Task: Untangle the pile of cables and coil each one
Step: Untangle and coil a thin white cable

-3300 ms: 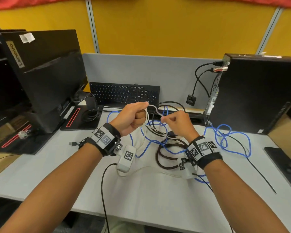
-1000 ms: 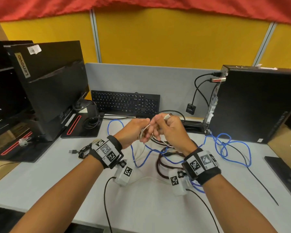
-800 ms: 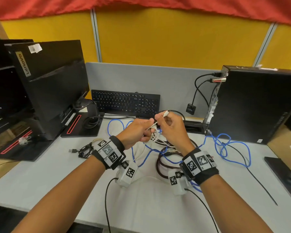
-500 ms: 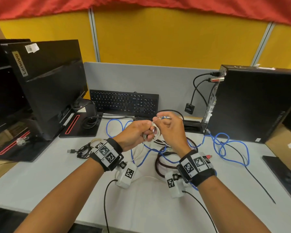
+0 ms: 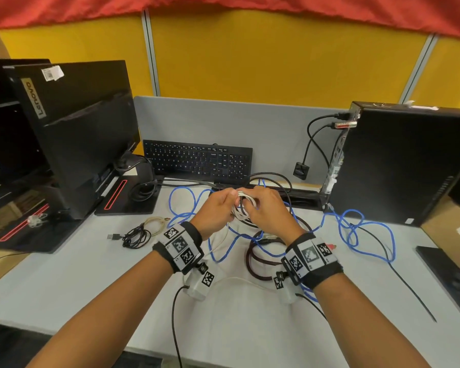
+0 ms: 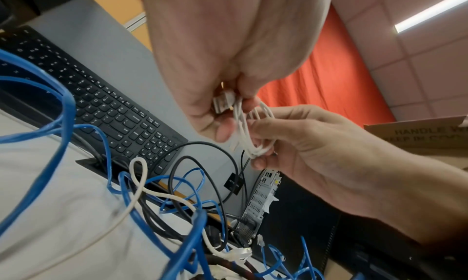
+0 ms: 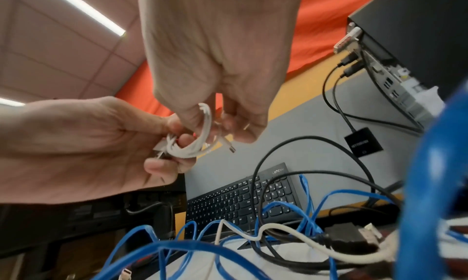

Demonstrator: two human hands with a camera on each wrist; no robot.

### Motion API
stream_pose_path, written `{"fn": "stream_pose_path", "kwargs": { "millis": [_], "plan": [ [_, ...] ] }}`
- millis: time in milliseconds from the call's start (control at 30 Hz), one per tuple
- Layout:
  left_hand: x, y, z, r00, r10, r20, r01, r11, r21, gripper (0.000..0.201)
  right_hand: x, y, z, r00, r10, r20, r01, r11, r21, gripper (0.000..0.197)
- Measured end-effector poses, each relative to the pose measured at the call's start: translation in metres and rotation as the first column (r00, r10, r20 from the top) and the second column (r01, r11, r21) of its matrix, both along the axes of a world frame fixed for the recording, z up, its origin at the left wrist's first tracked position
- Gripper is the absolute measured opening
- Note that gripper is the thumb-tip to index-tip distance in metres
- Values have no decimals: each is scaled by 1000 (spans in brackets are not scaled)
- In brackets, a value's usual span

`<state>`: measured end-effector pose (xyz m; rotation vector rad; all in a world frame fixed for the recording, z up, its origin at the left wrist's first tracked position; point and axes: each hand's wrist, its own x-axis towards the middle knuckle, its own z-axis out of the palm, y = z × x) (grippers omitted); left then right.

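Above the desk's middle, both hands hold a small white cable coil (image 5: 242, 206). My left hand (image 5: 230, 201) pinches the coil (image 6: 253, 132) together with its USB plug. My right hand (image 5: 250, 205) curls its fingers round the loops (image 7: 200, 140), and a small plug end (image 7: 231, 148) hangs free below them. Under the hands lies the tangle: a long blue cable (image 5: 356, 231), a dark red-brown coil (image 5: 252, 258), a black cable (image 5: 278, 179) and a cream cable (image 5: 222, 237). Left of it lie a coiled black USB cable (image 5: 136, 236) and a coiled beige cable (image 5: 154, 223).
A black monitor (image 5: 77, 134) stands at the left. A black keyboard (image 5: 197, 162) leans against the grey divider (image 5: 263, 123). At the right stand a black computer case (image 5: 404, 166) with plugged-in leads and a cardboard box (image 5: 452, 229). The white desk (image 5: 77, 274) ends near me.
The long white loop from before is wound into a tight small coil. The plug end that my right hand held up has come down to the coil; both hands stay close together.
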<state>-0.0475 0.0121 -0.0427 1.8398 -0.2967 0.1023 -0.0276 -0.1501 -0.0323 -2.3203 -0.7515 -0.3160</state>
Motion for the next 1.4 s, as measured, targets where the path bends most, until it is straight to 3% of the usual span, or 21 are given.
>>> {"fn": "stream_pose_path", "kwargs": {
  "millis": [133, 200, 300, 500, 600, 667, 800, 967, 1133, 1233, 1400],
  "plan": [
    [1, -1, -4, 998, -11, 56, 6, 996, 94, 33, 2, 1, 1, 997, -66, -33, 65, 997, -33, 23],
    [2, 0, -5, 989, 12, 145, -38, 983, 179, 30, 1, -3, 0, 993, -29, -113, 42, 992, 116, 17],
    [3, 1, -4, 961, 54, 271, -127, 958, 259, 28, -1, -7, -3, 952, 102, -288, 42, 890, 453, 13],
    [7, -1, -2, 948, 96, 304, -178, 950, 256, 24, 3, -11, -8, 868, 285, -408, 71, 740, 669, 39],
    [9, 0, -2, 949, 116, 294, -191, 952, 238, 23, 3, -12, -10, 847, 367, -386, 15, 708, 706, 27],
    [9, 0, -2, 951, 101, 293, -170, 961, 219, 24, 4, -14, -11, 881, 356, -312, -65, 745, 664, 21],
    [9, 1, 1, 947, 41, 320, -93, 985, 148, 26, 1, -15, -10, 954, 261, -145, -148, 835, 529, 27],
    [12, 2, 1, 961, 26, 275, -64, 989, 131, 25, -1, -8, -12, 978, 140, -155, 13, 699, 715, 17],
    [6, 4, 1, 924, 49, 380, -140, 966, 216, 22, -3, -4, -7, 910, 275, -311, 102, 578, 810, 15],
    [6, 5, 4, 938, 48, 343, -134, 964, 232, 22, 1, -8, -5, 899, 273, -343, 116, 607, 786, 16],
    [6, 13, 5, 977, 8, 212, -45, 984, 171, 32, 5, -21, -4, 935, 231, -268, 26, 711, 702, 14]
  ]
}}
